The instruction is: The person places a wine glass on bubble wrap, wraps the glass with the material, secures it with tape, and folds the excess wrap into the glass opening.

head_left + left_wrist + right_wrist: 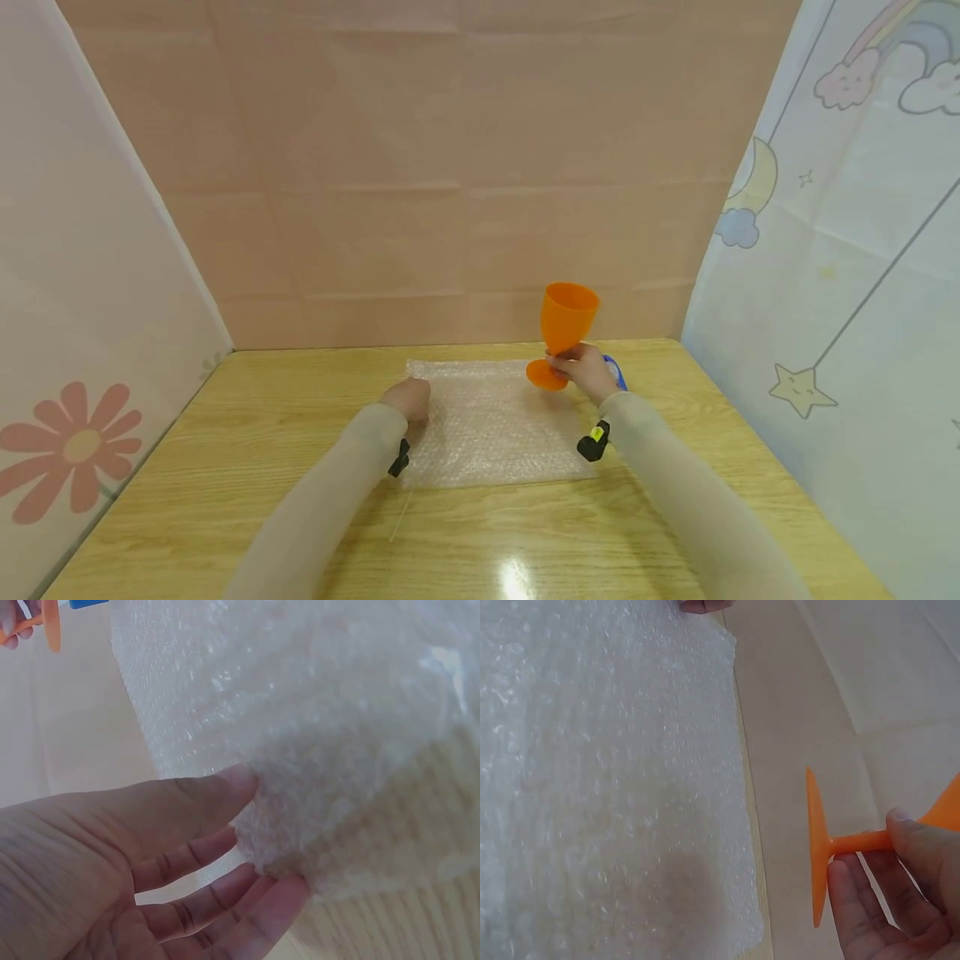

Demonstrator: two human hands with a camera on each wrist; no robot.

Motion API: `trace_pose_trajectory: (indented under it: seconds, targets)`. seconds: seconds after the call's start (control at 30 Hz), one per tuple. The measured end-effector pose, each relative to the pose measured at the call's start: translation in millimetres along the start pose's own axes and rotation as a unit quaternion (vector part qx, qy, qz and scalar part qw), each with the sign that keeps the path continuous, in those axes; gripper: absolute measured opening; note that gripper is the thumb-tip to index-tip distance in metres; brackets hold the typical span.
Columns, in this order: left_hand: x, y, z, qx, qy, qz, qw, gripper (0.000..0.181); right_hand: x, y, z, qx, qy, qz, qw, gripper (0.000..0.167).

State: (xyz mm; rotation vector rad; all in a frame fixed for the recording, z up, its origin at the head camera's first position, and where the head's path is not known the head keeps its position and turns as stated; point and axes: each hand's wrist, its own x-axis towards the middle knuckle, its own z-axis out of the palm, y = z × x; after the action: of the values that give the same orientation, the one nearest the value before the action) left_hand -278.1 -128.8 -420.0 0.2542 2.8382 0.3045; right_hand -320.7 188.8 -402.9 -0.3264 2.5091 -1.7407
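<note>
An orange goblet (567, 318) is held by its stem in my right hand (590, 373), tilted above the right part of a bubble wrap sheet (495, 425). In the right wrist view, the thumb and fingers of my right hand (907, 889) pinch the goblet's stem (862, 841) beside its round base. The sheet lies flat on the table, and my left hand (408, 398) is at its left edge. Seen in the left wrist view, the thumb and fingertips of my left hand (150, 862) pinch the edge of the bubble wrap (300, 787).
A blue round object (614, 372), partly hidden behind my right hand, lies at the back right of the wooden table (262, 433). A thin pale strip (401, 517) is near the sheet's front left corner. Cloth-like walls stand behind and at both sides.
</note>
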Motion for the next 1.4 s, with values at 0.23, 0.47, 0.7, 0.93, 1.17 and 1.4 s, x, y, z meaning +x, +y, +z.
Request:
trace_pose_trajectory:
  seconds: [0.23,0.47,0.7,0.93,1.17,1.4]
  targets:
    - [0.9,-2.8,2.1,-0.016,-0.002,-0.002,0.9999,0.005,-3.3,-16,26,0.002,-0.06,0.01,0.9982,0.034]
    - [1.1,-3.1,1.2,-0.022,-0.002,-0.005,0.9997,0.004,-13.8,-35,61,0.024,-0.123,0.028,0.9918,0.029]
    - [2.2,-3.2,1.2,-0.017,0.002,-0.004,0.9998,0.009,-18.3,-34,93,0.065,-0.166,0.083,0.9805,0.029]
    - [7.2,-5.0,3.3,0.01,0.015,-0.009,0.9998,0.008,-23.6,-27,116,0.097,-0.205,0.112,0.9676,0.034]
    - [7.2,-5.3,3.5,0.016,0.024,-0.006,0.9996,0.007,-30.7,-21,127,0.111,-0.235,0.134,0.9564,0.032]
    - [3.6,-3.7,0.2,0.02,0.039,-0.001,0.999,0.005,-34.1,-20,135,0.134,-0.255,0.141,0.9471,0.033]
